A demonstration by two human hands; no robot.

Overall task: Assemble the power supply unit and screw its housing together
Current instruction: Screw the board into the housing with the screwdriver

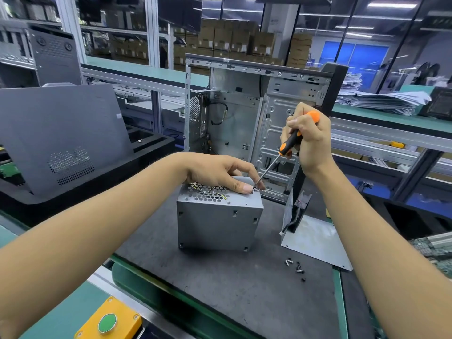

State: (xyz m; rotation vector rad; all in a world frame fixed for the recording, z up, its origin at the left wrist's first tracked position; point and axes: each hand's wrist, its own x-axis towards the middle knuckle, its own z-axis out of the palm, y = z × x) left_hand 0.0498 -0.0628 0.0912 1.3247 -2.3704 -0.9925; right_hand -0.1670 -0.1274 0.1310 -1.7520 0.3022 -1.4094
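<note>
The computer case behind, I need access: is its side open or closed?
Open: the computer case shows its bare metal interior, side panel off.

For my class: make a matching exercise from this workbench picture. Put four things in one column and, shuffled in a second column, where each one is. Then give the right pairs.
Things
1. screwdriver
2. loose screws
3. power supply housing
4. green button

Places
A. on the dark mat, right of the housing
B. in a yellow box at the bench's near edge
C. gripped in the right hand
D. under the left hand, middle of the mat

Pairs: 1-C, 2-A, 3-D, 4-B
</note>
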